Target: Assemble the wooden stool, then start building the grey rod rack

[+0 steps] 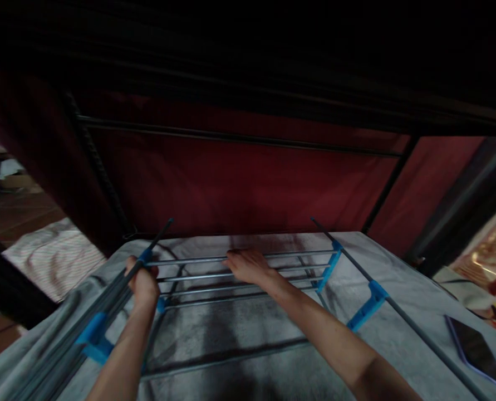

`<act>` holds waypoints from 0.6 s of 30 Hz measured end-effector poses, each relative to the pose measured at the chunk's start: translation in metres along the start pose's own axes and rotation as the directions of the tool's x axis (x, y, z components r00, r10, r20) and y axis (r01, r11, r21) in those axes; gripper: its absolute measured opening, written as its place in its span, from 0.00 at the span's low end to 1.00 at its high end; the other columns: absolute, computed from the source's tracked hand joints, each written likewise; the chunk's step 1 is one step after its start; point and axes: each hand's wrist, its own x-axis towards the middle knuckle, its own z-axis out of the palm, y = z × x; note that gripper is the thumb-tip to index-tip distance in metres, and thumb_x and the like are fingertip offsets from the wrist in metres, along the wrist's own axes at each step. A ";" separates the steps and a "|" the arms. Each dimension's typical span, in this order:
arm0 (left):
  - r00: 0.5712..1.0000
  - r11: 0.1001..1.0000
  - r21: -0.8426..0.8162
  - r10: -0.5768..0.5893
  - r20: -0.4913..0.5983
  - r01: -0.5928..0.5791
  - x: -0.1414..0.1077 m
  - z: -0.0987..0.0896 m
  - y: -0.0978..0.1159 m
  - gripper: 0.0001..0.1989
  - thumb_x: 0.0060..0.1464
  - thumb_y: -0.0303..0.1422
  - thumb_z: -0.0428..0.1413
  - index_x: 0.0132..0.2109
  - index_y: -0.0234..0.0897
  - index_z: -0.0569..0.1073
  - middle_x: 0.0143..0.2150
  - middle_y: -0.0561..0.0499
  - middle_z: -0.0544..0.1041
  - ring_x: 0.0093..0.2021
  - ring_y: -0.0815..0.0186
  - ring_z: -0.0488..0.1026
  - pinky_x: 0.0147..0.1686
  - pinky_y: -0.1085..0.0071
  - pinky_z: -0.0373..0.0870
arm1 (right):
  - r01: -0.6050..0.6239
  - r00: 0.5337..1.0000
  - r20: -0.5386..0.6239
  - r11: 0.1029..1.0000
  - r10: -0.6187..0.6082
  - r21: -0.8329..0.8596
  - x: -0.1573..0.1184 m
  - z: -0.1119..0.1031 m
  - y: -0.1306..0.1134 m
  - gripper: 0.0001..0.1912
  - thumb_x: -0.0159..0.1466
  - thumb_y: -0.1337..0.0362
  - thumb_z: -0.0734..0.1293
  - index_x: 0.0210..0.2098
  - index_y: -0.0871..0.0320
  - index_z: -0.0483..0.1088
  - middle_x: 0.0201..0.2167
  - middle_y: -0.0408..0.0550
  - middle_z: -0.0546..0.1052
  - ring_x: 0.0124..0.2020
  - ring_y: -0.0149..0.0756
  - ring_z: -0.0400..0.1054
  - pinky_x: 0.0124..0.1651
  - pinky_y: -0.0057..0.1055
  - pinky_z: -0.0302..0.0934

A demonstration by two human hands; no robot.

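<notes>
A metal tube rack (214, 289) with blue plastic brackets lies on a grey bedsheet, its several thin crossbars running left to right. My left hand (145, 283) is closed around its left end, by a blue connector (145, 256). My right hand (248, 265) has its fingers curled over the crossbars near their middle; the fingertips are partly hidden. On the right, a long side tube (358, 267) carries two blue brackets (368, 306). Several more grey tubes (64, 351) run close together at lower left, beside another blue bracket (95, 338).
A phone (477, 351) lies on the sheet at the right. Dark red curtains (248, 184) and a black metal frame bar (239, 135) enclose the far side. Striped cloth (59, 259) lies beyond the left edge, near the tiled floor (30, 211).
</notes>
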 end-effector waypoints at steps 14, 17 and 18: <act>0.998 0.992 -0.113 -0.046 0.037 0.050 -0.012 -0.008 -0.002 0.22 0.52 0.54 0.50 0.27 0.40 0.59 0.23 0.56 0.60 0.24 0.70 0.62 0.23 0.73 0.63 | 0.033 0.979 -0.197 0.996 -0.049 -0.084 -0.005 0.024 -0.004 0.17 0.71 0.57 0.53 0.46 0.53 0.70 0.43 0.48 0.77 0.41 0.36 0.71 0.40 0.30 0.58; 0.998 0.991 -0.121 -0.054 0.032 0.058 -0.010 -0.006 -0.004 0.22 0.52 0.55 0.49 0.28 0.40 0.59 0.23 0.56 0.60 0.23 0.71 0.61 0.22 0.74 0.62 | 0.044 0.980 -0.190 0.997 -0.054 -0.057 -0.004 0.025 -0.001 0.17 0.71 0.56 0.52 0.45 0.52 0.70 0.41 0.45 0.77 0.39 0.34 0.72 0.38 0.29 0.57; 0.998 0.992 -0.115 -0.051 0.029 0.054 -0.009 -0.006 -0.004 0.22 0.53 0.54 0.48 0.28 0.40 0.58 0.24 0.56 0.60 0.23 0.71 0.61 0.22 0.74 0.62 | 0.047 0.979 -0.196 0.998 -0.056 -0.049 -0.003 0.026 0.000 0.17 0.71 0.56 0.52 0.46 0.52 0.70 0.41 0.45 0.77 0.39 0.34 0.72 0.38 0.29 0.57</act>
